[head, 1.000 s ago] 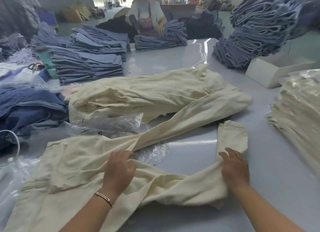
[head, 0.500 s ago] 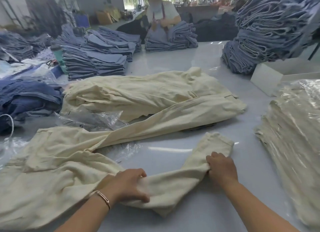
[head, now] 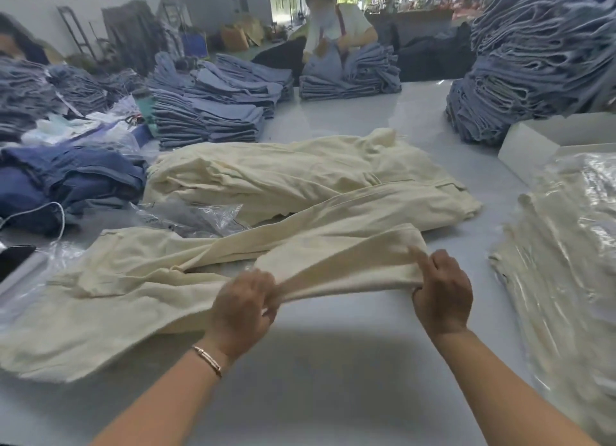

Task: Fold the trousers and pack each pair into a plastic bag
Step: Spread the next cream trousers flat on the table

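The left hand point(head: 241, 307), a bracelet point(head: 207, 361) on its wrist, grips a bunched fold of the cream trousers point(head: 133, 289) with curled fingers. The right hand point(head: 441, 294) pinches the other end of the same folded leg, thumb under and fingers over. Between the hands the leg runs left to right across the grey table point(head: 316, 379), doubled back towards the waist. The trousers lie lengthwise, waist at the left. Behind them sit a loose plastic bag point(head: 196, 217) and a heap of cream trousers point(head: 283, 175). Bagged cream pairs point(head: 566, 262) are stacked on the right. Blue denim stacks point(head: 206, 119) stand further back.
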Demonstrator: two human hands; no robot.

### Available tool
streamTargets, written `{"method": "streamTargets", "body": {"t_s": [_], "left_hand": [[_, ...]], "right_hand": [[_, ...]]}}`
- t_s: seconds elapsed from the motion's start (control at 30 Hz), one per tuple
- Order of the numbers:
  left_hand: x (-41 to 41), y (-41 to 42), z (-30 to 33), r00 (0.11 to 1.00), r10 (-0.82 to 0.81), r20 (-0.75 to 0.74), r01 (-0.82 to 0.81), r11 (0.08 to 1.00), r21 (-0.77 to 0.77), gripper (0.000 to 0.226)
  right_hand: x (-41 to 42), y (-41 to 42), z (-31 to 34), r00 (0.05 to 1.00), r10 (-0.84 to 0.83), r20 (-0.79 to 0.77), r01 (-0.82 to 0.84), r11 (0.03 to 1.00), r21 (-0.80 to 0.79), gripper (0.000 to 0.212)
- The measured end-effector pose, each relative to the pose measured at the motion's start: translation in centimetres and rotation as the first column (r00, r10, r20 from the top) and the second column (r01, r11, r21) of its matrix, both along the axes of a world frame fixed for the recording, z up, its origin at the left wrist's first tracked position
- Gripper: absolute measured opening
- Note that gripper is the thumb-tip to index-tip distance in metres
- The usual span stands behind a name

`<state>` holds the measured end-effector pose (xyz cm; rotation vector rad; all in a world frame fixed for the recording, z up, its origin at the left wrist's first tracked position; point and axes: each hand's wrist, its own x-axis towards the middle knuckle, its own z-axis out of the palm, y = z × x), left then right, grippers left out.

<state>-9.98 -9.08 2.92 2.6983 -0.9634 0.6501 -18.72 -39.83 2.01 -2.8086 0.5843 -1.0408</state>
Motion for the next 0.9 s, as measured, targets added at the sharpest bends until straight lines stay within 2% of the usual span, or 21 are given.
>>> {"method": "streamTargets", "body": {"t_s": [0.03,0.07,0.1,0.13,0.17,0.2,0.27,0.33,0.43,0.47,0.53,0.6,0.63,0.67,0.7,0.73,0.77,0.8,0.83,0.87,0.9], "left_hand": [[-0.9,0.5,-1.4,0.993,-0.018,-0.115,0.03,0.995,0.1,0.024],[-1.7,1.1,-2.6,0.978,0.008,-0.206,0.031,0.982,0.184,0.027],[-2.3,1.9,-3.5,0.964,0.048,-0.262,0.015,0.973,0.232,0.03],[-2.6,2.5,-4.2,0.952,0.077,-0.297,-0.003,0.97,0.243,0.031],[-2.7,3.0,-4.7,0.949,0.094,-0.301,-0.022,0.972,0.234,0.03],[-2.7,3.4,-5.0,0.951,0.098,-0.293,-0.036,0.977,0.21,0.025],[-2.8,3.7,-5.3,0.935,0.086,-0.344,-0.037,0.989,0.145,0.013],[-2.7,4.0,-5.4,0.898,0.123,-0.422,-0.074,0.989,0.13,0.007],[-2.4,4.6,-5.0,0.864,0.195,-0.464,-0.134,0.978,0.161,0.004],[-2.3,4.9,-4.8,0.836,0.264,-0.481,-0.155,0.954,0.256,0.008],[-2.3,5.4,-4.0,0.768,0.434,-0.472,-0.176,0.851,0.496,0.014],[-2.4,5.6,-3.6,0.678,0.573,-0.461,-0.168,0.731,0.661,0.02],[-2.4,5.4,-3.4,0.64,0.608,-0.469,-0.159,0.703,0.694,0.031],[-2.4,5.0,-3.1,0.63,0.607,-0.485,-0.151,0.708,0.69,0.037],[-2.4,4.3,-2.8,0.649,0.569,-0.505,-0.141,0.742,0.656,0.038],[-2.3,3.4,-2.7,0.68,0.498,-0.538,-0.132,0.805,0.578,0.036],[-2.3,2.3,-2.8,0.687,0.41,-0.6,-0.119,0.878,0.463,0.033],[-2.5,1.4,-2.8,0.66,0.316,-0.681,-0.09,0.934,0.346,0.033],[-2.6,0.5,-2.9,0.611,0.251,-0.751,-0.051,0.959,0.279,0.035],[-2.7,-0.2,-3.1,0.578,0.223,-0.785,-0.005,0.963,0.27,0.038],[-2.8,-0.7,-3.3,0.583,0.233,-0.778,0.029,0.951,0.307,0.04]], "right_hand": [[-0.6,-0.3,-0.7,0.987,0.026,-0.159,-0.024,1.0,0.017,0.057],[-1.2,-0.6,-1.5,0.927,0.071,-0.368,-0.048,0.996,0.073,0.047],[-1.8,-1.1,-2.5,0.853,0.126,-0.507,-0.064,0.988,0.137,0.037],[-2.3,-1.5,-3.3,0.808,0.173,-0.564,-0.052,0.973,0.223,0.03],[-2.6,-1.7,-3.8,0.83,0.204,-0.518,-0.031,0.946,0.323,0.028],[-2.9,-2.0,-4.1,0.896,0.188,-0.403,0.002,0.905,0.426,0.029],[-3.0,-2.7,-4.3,0.977,0.013,-0.212,0.104,0.841,0.531,0.039],[-2.7,-3.6,-4.1,0.964,-0.061,-0.258,0.213,0.759,0.616,0.054],[-2.2,-4.0,-3.2,0.923,0.151,-0.354,0.191,0.618,0.762,0.074],[-2.0,-4.1,-3.1,0.893,0.24,-0.381,0.162,0.62,0.768,0.078],[-1.6,-3.8,-2.4,0.752,0.411,-0.515,0.178,0.625,0.76,0.07],[-1.2,-3.6,-0.9,0.565,0.492,-0.662,0.236,0.673,0.701,0.035],[-0.9,-3.5,0.0,0.5,0.472,-0.726,0.234,0.733,0.639,0.031],[-0.6,-3.5,0.4,0.509,0.415,-0.754,0.222,0.783,0.581,0.037],[-0.2,-3.1,0.7,0.569,0.36,-0.74,0.201,0.811,0.549,0.036],[0.2,-2.8,0.6,0.643,0.328,-0.692,0.141,0.837,0.529,0.038],[0.5,-2.1,0.4,0.68,0.331,-0.654,0.05,0.87,0.491,0.053],[0.8,-1.4,-0.1,0.667,0.388,-0.636,-0.061,0.879,0.473,0.064],[0.9,-0.7,-0.6,0.622,0.447,-0.643,-0.136,0.87,0.473,0.062],[1.0,-0.1,-1.3,0.58,0.484,-0.655,-0.191,0.863,0.468,0.05],[0.8,0.3,-1.8,0.549,0.475,-0.688,-0.181,0.871,0.457,0.031]]}}
